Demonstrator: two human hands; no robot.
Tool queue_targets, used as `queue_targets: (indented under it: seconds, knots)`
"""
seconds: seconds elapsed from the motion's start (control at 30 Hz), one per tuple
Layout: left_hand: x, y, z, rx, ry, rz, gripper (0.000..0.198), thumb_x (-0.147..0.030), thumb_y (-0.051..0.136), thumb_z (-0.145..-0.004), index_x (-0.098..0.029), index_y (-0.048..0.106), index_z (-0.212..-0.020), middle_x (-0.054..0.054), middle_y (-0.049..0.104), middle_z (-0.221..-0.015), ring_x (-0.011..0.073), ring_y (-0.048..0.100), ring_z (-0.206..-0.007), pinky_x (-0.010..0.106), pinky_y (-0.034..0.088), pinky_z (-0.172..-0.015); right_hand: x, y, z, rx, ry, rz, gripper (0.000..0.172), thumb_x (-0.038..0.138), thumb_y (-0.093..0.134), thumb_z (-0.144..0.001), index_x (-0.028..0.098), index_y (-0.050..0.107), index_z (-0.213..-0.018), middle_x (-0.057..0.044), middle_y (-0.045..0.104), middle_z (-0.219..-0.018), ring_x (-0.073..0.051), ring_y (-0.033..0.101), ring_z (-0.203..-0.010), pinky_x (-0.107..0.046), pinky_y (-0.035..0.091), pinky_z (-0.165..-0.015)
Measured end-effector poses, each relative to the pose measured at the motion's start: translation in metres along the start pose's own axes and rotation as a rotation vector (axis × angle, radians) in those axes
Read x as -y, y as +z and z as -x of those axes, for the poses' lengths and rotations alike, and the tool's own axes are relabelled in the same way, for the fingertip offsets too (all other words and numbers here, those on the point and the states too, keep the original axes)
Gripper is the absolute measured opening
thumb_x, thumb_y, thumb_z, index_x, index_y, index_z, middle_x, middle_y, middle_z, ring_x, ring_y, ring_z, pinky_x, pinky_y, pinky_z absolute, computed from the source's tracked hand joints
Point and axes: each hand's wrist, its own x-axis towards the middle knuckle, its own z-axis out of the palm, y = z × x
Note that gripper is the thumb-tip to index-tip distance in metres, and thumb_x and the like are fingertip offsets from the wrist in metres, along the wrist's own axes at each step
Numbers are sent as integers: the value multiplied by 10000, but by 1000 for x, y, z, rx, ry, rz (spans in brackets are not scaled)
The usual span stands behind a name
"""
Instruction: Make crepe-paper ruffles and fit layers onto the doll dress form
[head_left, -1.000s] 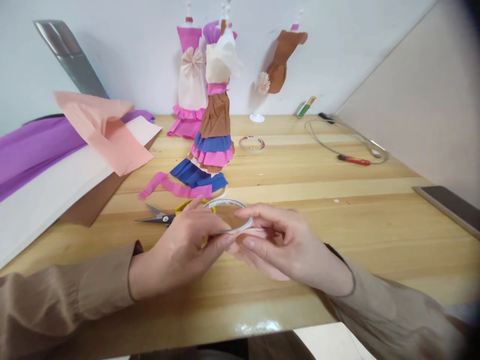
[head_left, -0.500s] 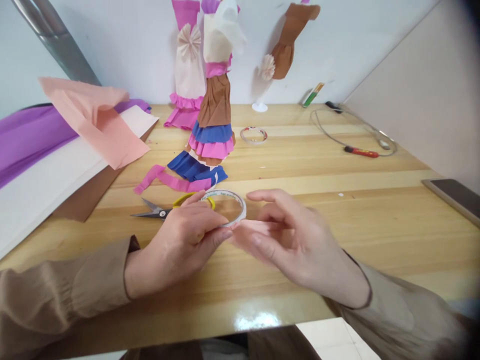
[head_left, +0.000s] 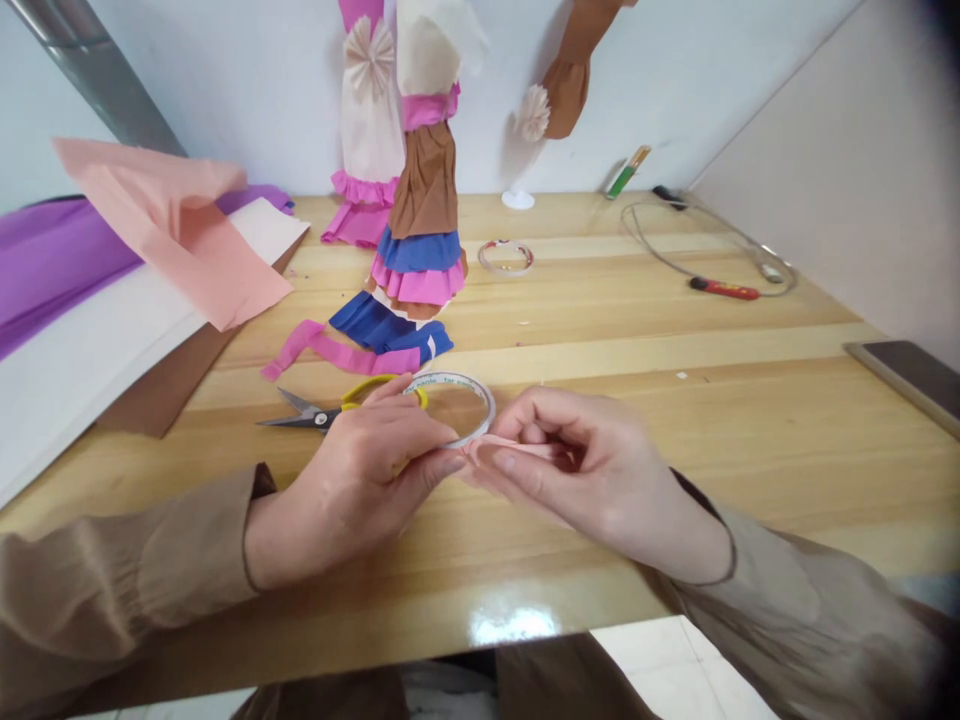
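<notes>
My left hand (head_left: 367, 475) is closed on a white tape roll (head_left: 489, 400) held upright-tilted above the table, its thumb at the roll's near edge. Touching that edge is a thin pale pink paper strip (head_left: 517, 452), pinched by my right hand (head_left: 600, 470) between thumb and fingers. Yellow-handled scissors (head_left: 319, 418) lie partly open just beyond my left hand. Behind them are a pink crepe strip (head_left: 322, 345) and a pleated blue piece (head_left: 375, 322), at the foot of a layered paper figure (head_left: 424, 190).
Peach paper (head_left: 225, 270) lies on purple, white and brown sheets at the left. Farther back are a clear tape ring (head_left: 507, 258) and a cable with a red handle (head_left: 724, 289). A phone (head_left: 907, 380) rests at the right edge of the wooden table (head_left: 600, 350).
My right fingers have closed in toward the thumb on the pink strip. The view has tilted down slightly, so the background sits higher. My left hand still grips the tape roll.
</notes>
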Motion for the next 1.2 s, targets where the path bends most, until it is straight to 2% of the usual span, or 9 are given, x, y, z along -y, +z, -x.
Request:
queue_targets:
  seconds: [0.13,0.3,0.53,0.7,0.9,1.0,1.1,1.2]
  knots:
    - [1,2,0,0,22,-21,231,-189,539,-930,-148,622,-718,-19,547,-562,94,453,-562,236,391,-581,-4,1,2,31,-46,67,178,247,630,-835,172,546,-697,60,434,-562,-41,317,-462,-180,233,-393]
    - [1,3,2,-14,44,-19,209,-165,552,-918,-139,615,-720,-11,545,-581,97,459,-582,234,395,-582,-6,0,3,56,-38,63,165,257,623,-838,170,562,-711,75,360,-533,-49,272,-463,-195,208,-399]
    - [0,0,1,15,22,-34,230,-191,520,-940,-158,601,-727,-20,537,-585,98,480,-581,237,411,-597,-7,-2,4,29,-32,54,171,288,609,-848,172,591,-724,32,509,-574,-59,386,-480,-189,302,-423]
    - [1,1,1,5,45,-31,250,-212,515,-944,-166,581,-707,-19,534,-578,102,472,-575,250,416,-609,-8,2,1,12,-54,17,174,239,603,-839,171,565,-683,38,508,-571,-53,385,-474,-186,309,-421]
    - [2,2,1,-7,69,-42,201,-177,543,-926,-155,591,-732,-12,562,-592,101,485,-590,241,429,-620,-8,3,0,5,-37,-1,220,265,620,-828,178,520,-652,33,507,-562,-63,424,-485,-194,335,-425]
    - [2,2,2,-1,66,-54,210,-183,530,-932,-161,587,-731,-11,579,-605,103,503,-596,246,436,-632,-3,1,0,8,-56,-17,189,279,614,-828,176,546,-684,12,551,-592,-78,467,-517,-205,377,-449]
    - [1,1,1,0,56,-71,233,-192,512,-941,-165,581,-720,-13,581,-604,103,511,-589,251,440,-638,1,1,0,-46,-62,-17,153,260,599,-832,178,566,-707,-17,612,-639,-93,518,-549,-214,407,-468]
    - [1,1,1,10,48,-84,225,-200,511,-943,-165,588,-735,-18,560,-586,103,503,-582,246,441,-637,2,1,0,-19,-90,31,125,211,591,-817,181,576,-697,-1,603,-607,-84,502,-519,-204,392,-450]
